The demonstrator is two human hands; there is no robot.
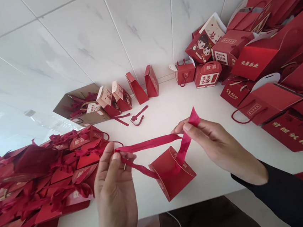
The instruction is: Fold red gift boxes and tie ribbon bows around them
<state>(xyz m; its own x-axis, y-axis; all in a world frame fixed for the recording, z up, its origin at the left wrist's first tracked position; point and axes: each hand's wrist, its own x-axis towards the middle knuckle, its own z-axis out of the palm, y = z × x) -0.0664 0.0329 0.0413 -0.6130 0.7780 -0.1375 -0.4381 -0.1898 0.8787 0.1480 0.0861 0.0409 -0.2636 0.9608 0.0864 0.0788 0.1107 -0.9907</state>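
Marbled tile wall (143, 28) at bk; cardbd box (91, 117) nr it, L; white cable (175, 219) btm ctr.

歡喜, 囍 on rounded box (208, 73), 百年好合 on red carton (234, 90)

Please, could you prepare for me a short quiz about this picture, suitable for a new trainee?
1. What do the left hand and the right hand both hold?
a) metal scissors
b) a long crimson fabric ribbon
c) a wooden ruler

2. True or false: in the picture, the open brown cardboard box is left of the small red paper box in the middle foreground.

3. Fill in: a black fabric sleeve covers the ____ forearm.

Key: 1 b; 2 true; 3 right.
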